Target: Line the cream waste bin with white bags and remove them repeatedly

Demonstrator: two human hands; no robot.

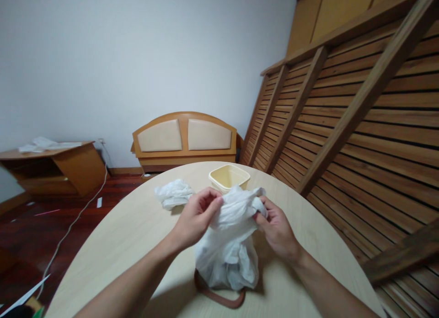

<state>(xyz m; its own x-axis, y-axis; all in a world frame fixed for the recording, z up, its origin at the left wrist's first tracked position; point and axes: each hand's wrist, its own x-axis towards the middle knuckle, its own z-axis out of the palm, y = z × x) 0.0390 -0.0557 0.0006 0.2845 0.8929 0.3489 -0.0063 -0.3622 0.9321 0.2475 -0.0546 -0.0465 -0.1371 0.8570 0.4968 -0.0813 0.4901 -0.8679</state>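
A white plastic bag (226, 245) stands bunched up near the front of the round table, its upper part gathered between my hands. My left hand (197, 215) pinches the bag's top edge on the left, thumb against fingers. On the right, my right hand (276, 224) grips a twisted end of the same bag. Some greyish contents show faintly through the lower part; I cannot make out what they are. A brown curved strap or handle (224, 299) lies on the table against the bag's base. Just behind the bag is a pale yellow plastic tub (229, 176), partly covered by it.
Another crumpled white plastic bag (174, 193) lies left of the tub on the round table (130, 238). Slatted wooden panels (370, 140) lean close on the right. Beyond are a headboard (185, 140) and a low cabinet (55, 167); a white cable (75, 222) crosses the floor.
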